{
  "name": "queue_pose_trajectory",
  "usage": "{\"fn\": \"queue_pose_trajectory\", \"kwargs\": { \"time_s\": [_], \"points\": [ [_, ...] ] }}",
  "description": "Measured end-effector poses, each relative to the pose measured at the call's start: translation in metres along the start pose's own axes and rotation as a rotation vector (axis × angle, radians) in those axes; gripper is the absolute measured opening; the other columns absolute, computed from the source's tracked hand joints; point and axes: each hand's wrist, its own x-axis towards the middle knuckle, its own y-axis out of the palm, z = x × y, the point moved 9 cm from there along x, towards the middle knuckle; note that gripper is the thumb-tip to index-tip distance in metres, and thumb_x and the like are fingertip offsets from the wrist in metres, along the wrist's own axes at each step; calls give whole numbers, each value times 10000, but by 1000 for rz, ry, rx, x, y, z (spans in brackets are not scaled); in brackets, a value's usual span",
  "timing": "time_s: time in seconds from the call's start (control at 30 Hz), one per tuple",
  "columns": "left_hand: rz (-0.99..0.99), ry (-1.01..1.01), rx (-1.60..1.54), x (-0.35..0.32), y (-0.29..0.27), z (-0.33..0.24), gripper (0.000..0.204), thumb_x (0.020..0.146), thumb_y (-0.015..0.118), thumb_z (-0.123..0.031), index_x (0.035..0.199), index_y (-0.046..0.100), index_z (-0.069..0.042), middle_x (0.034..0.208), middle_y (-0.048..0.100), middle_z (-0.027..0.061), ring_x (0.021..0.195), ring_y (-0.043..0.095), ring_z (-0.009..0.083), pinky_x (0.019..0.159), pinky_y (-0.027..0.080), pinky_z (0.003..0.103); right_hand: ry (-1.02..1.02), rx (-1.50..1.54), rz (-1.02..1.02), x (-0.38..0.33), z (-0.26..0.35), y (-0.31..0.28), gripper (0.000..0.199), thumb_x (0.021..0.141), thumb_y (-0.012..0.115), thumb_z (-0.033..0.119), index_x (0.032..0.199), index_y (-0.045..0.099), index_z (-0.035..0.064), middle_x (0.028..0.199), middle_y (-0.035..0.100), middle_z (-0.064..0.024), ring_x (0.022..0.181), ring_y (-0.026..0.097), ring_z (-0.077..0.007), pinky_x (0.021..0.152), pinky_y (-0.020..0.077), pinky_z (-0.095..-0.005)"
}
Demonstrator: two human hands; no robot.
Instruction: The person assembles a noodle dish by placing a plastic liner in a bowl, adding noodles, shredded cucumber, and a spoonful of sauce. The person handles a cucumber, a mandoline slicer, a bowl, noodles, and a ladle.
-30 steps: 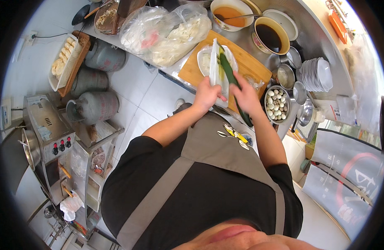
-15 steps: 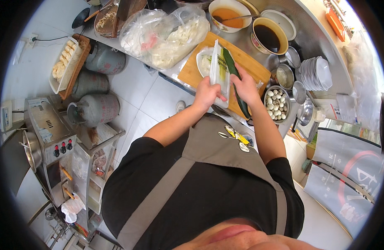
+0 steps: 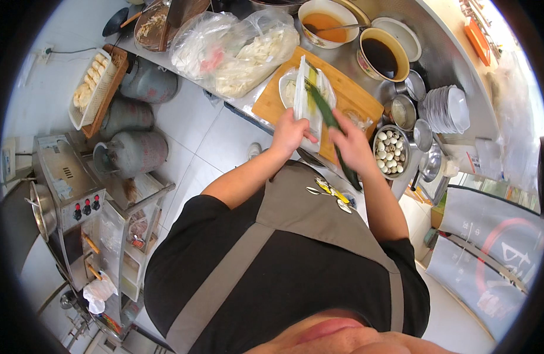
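Green cucumber, white grater: one each, held.

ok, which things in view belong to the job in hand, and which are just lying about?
In use:
- white grater or slicer, in left hand
- cucumber, in right hand
- white dish below, on wooden board

Lying about:
- small eggs
- stacked plates
- plastic bags
- gas cylinders

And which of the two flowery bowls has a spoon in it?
The left bowl, with orange liquid: a spoon rests in it, handle over the rim. The other bowl holds dark liquid, and no spoon shows there.
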Motion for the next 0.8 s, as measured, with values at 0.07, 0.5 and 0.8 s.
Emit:
{"fn": "queue_pose_trajectory", "kwargs": {
  "time_s": [0.07,0.5,0.8],
  "points": [
    [-7,47,-3,-1,-2,-5,384,787,500,5,1159,496,100,965,663,201,602,692,286,551,553,348,247,70,154,-23,-19,15,588,944,573,162,1490,412,14,817,646,-70,516,582,-144,518,500,-306],
    [-19,59,52,3,-4,-5,406,790,484,-10,1179,501,103,982,666,208,622,699,273,594,562,344,349,56,202,-19,-26,16,595,940,569,166,1491,406,14,777,627,-57,507,586,-146,492,483,-310],
    [-5,3,46,1,2,-4,399,787,490,-7,1175,506,82,994,673,194,627,699,270,587,552,340,311,132,67,9,-4,-1,585,942,569,152,1499,418,55,782,624,-70,499,563,-138,468,476,-295]
  ]
}}
